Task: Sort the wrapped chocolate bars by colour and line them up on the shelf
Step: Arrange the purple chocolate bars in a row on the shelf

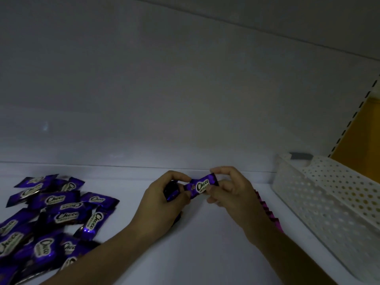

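Observation:
A purple wrapped chocolate bar (202, 185) marked "Choco" is held above the white shelf (205, 254) near its back edge. My right hand (228, 192) pinches its right end and my left hand (164, 199) grips its left end, with at least one more purple bar (171, 192) tucked in the left palm. A loose pile of several purple bars (59, 214) lies at the left. A row of pink bars (267, 210) stands behind my right wrist, mostly hidden by it.
A white perforated plastic basket (329, 202) sits at the right end of the shelf. The white back wall (185, 99) rises just behind my hands. A slotted upright and a yellow panel (357, 130) show at far right.

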